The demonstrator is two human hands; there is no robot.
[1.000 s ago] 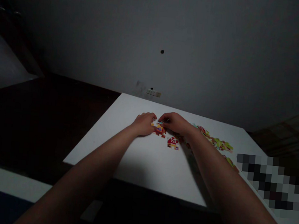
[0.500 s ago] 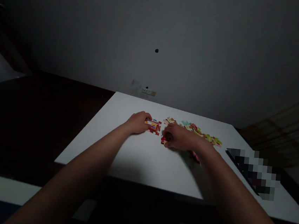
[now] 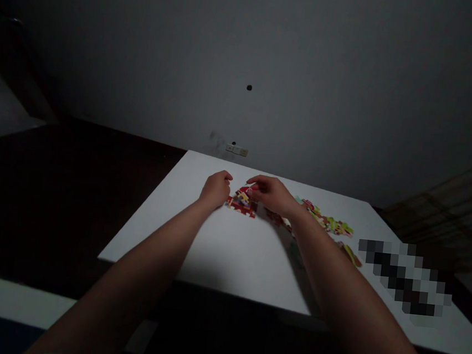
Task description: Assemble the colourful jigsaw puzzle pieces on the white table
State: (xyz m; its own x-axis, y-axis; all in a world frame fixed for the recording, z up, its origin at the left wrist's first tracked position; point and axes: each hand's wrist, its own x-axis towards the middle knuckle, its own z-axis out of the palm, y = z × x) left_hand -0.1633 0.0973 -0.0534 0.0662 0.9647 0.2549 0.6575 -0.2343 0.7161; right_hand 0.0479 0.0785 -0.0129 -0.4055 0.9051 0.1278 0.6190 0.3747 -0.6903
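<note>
A small joined section of jigsaw puzzle [image 3: 244,208], red and yellow, lies on the white table between my hands. My left hand [image 3: 216,190] rests at its left edge with the fingers curled in; whatever they hold, if anything, is hidden. Just above the section's far side, my right hand [image 3: 274,193] pinches a red jigsaw puzzle piece [image 3: 243,190] between thumb and fingers. Loose puzzle pieces [image 3: 333,225], mostly green, yellow and red, spread to the right, partly covered by my right forearm.
The white table [image 3: 159,231] reaches towards a grey wall with a socket strip [image 3: 237,150]. On the table's right side lies a blurred-out dark object [image 3: 403,282]. More green puzzle pieces [image 3: 349,253] sit near it. Dark floor [image 3: 72,183] shows at the left.
My right hand has moved left from the loose pieces to the joined section, carrying a red puzzle piece. My left hand stays beside the section, fingers more curled. The view has shifted slightly.
</note>
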